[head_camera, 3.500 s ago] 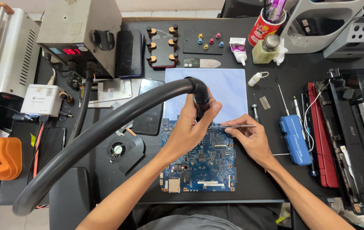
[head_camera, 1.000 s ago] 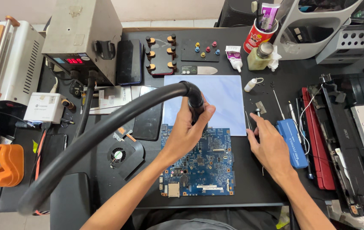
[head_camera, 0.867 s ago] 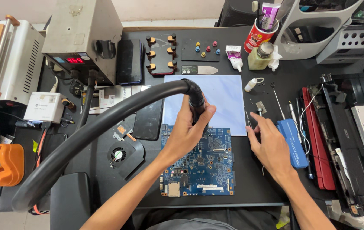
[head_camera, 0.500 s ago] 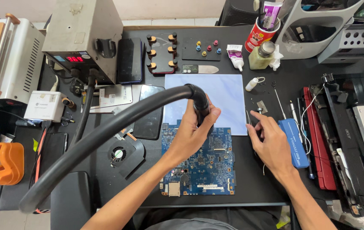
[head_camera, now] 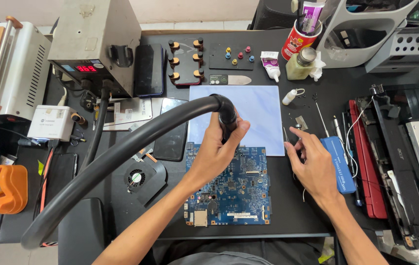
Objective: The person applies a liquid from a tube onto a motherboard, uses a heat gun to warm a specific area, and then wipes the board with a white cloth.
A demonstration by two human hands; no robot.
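Observation:
My left hand [head_camera: 216, 153] grips the black handle [head_camera: 227, 116] at the end of a thick black hose [head_camera: 121, 153], holding it upright over the top edge of a blue circuit board [head_camera: 239, 196]. My right hand [head_camera: 315, 166] rests on the black mat to the right of the board, fingers spread and holding nothing. Its fingertips are close to thin metal tweezers [head_camera: 286, 133] lying by the edge of a light blue mat [head_camera: 261, 108]. A blue-handled screwdriver [head_camera: 340, 162] lies just right of that hand.
A grey hot air station [head_camera: 96, 44] with a red display stands at the back left. A small fan [head_camera: 138, 177] and a dark phone [head_camera: 170, 132] lie left of the board. A red and black opened laptop shell [head_camera: 391, 157] fills the right side. Bottles and a tube stand at the back.
My right hand left the board, where it held the tweezers, and moved right onto the mat with nothing in it. My left hand stays on the hose handle.

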